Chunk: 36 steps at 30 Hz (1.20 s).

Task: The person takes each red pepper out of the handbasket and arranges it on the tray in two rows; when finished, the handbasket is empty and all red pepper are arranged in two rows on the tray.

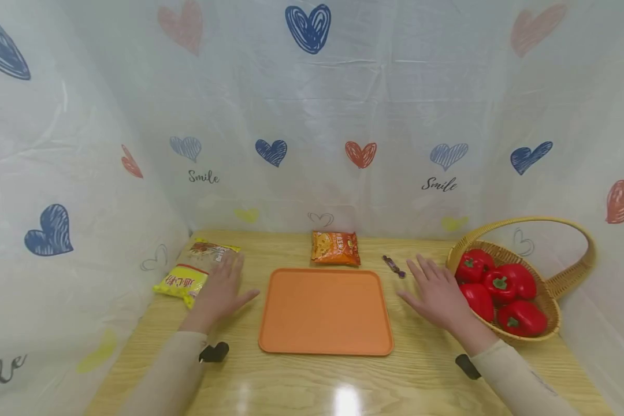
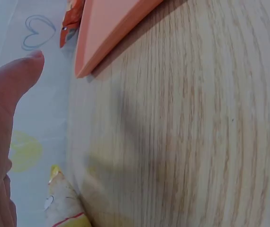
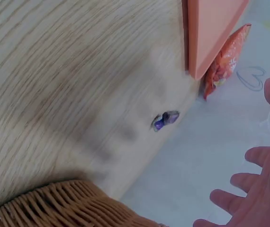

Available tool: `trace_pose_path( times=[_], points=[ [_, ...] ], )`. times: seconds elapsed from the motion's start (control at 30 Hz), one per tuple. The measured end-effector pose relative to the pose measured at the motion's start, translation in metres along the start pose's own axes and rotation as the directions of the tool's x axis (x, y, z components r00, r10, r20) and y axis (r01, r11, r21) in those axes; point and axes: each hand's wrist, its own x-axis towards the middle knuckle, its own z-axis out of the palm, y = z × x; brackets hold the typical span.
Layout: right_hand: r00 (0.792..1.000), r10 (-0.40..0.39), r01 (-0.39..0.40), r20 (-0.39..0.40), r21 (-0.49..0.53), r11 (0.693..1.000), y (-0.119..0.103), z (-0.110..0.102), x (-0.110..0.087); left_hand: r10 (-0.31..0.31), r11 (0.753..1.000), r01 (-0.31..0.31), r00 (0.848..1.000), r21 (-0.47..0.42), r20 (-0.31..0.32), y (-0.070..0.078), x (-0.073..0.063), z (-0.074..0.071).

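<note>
My left hand [image 1: 221, 293], fingers straight and thumb spread, hovers beside a yellow and brown snack bag [image 1: 189, 268] at the table's left. In the left wrist view the bag's corner [image 2: 66, 203] shows below the hand. On the other side, my right hand [image 1: 438, 294] spreads its fingers between an orange tray [image 1: 326, 312] and a wicker basket [image 1: 553, 289]. A small purple wrapped candy [image 1: 393, 266] lies just beyond its fingertips. The basket holds several red bell peppers [image 1: 501, 284]. Behind the tray lies an orange snack packet [image 1: 335, 248]. Both hands hold nothing.
The wooden table [image 1: 301, 381] meets a white curtain [image 1: 312, 115] printed with hearts at its back and sides. The basket's tall handle [image 1: 577, 277] arches over toward the right side. Dark straps [image 1: 214, 352] sit at the wrists.
</note>
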Motion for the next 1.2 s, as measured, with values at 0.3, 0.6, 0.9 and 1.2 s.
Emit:
trace_pose_path(
  times=[0.3,0.6,0.9,1.2],
  points=[
    [0.998,-0.001,0.004,-0.058,0.056,0.998,0.007,-0.007,-0.015,0.027,0.977,-0.027,1.0,-0.212,-0.002,0.004,-0.002,0.009],
    [0.992,-0.036,0.046,-0.122,0.077,0.996,0.019,-0.012,-0.025,-0.014,0.938,0.041,0.997,-0.344,0.081,0.01,-0.004,0.014],
    [0.985,-0.002,0.026,-0.175,0.133,0.991,0.033,-0.022,-0.038,-0.005,0.868,0.077,0.989,-0.49,0.146,0.008,-0.009,0.028],
    [0.983,0.039,-0.011,-0.177,0.161,0.987,0.055,-0.029,-0.052,0.008,0.863,0.065,0.99,-0.5,0.143,0.003,-0.012,0.039]
  ],
)
